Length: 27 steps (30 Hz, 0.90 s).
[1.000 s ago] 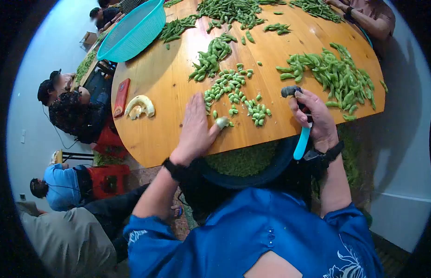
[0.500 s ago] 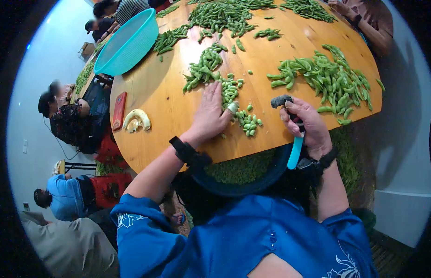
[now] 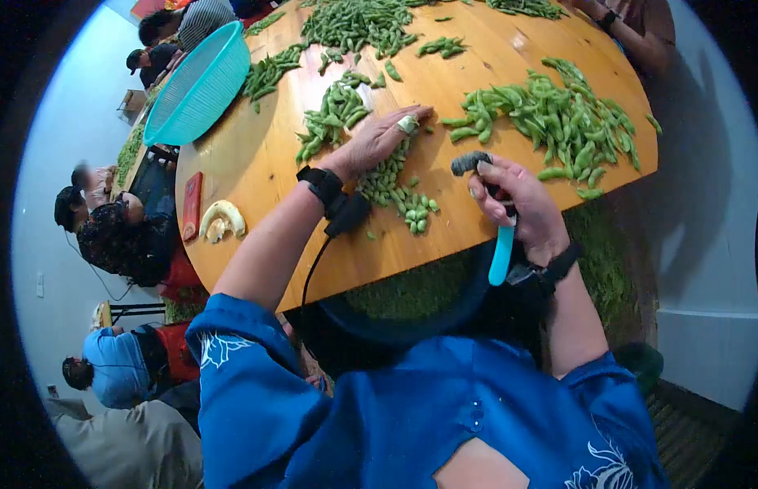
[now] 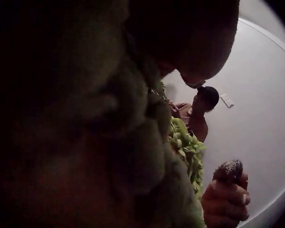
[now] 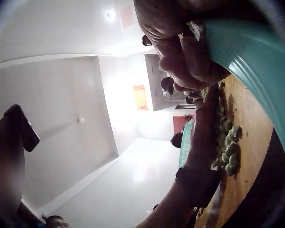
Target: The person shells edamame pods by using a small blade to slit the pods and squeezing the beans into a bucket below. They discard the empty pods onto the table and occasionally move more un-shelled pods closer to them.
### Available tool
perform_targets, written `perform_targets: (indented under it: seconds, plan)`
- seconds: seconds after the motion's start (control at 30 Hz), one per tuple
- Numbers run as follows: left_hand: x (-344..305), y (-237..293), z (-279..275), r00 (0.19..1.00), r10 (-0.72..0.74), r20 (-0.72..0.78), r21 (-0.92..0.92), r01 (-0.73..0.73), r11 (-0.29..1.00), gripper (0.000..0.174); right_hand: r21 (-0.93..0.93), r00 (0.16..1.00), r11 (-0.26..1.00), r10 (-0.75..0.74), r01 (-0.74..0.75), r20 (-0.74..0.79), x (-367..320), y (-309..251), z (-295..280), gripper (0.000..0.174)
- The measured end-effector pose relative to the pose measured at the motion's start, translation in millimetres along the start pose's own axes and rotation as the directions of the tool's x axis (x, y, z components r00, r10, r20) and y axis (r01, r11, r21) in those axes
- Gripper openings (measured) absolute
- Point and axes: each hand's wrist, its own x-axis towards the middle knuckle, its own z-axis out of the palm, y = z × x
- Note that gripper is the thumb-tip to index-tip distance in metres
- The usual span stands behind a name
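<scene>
Green shelled beans [image 3: 387,181] on the table [image 3: 257,163], left hand [image 3: 383,138] stretched across their far side
Its fingers lie straight and close together; the right hand [image 3: 526,202] grips a turquoise handle [image 3: 500,254]. Gathering probably goes best with the palm's edge low. Below, a dark tub [image 3: 477,279] holds green bits [image 3: 403,301]; what the basket [image 3: 196,90] holds is unclear.

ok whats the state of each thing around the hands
left hand: fingers straight, at the shelled beans
right hand: gripping the blue-handled tool
blue-handled tool: held, working end unclear
shelled beans: loose on the table
pods: heaped, opened or not unclear
</scene>
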Motion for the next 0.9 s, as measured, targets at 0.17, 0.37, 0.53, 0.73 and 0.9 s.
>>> perform_targets:
  seconds: [0.17,0.37,0.53,0.73,0.9]
  plan:
    - [-16.1,23.5,16.9,0.996,0.012,0.087,-0.17,0.003,0.985,0.049,0.031,1.0,0.999,-0.015,0.014,0.012,1.1,0.7,-3.2,0.024]
    - [-56.3,61.4,38.9,0.982,0.129,0.137,-0.187,-0.102,0.977,0.049,0.015,0.999,1.0,-0.026,0.026,0.021,-0.1,0.5,-3.3,0.019]
    - [-82.1,79.2,57.8,0.984,0.173,0.052,-0.235,-0.156,0.959,0.044,-0.009,0.997,0.998,-0.057,0.057,0.058,5.1,3.6,-9.6,0.017]
    - [-103.5,98.1,73.5,0.989,0.144,0.022,-0.197,-0.137,0.971,0.039,-0.03,0.994,0.997,-0.064,0.067,0.091,4.4,7.6,-12.0,0.019]
    - [-117.1,114.1,82.9,0.989,0.15,0.007,-0.168,-0.146,0.975,0.039,-0.046,0.997,0.997,-0.06,0.062,0.048,5.0,5.9,-11.2,0.018]
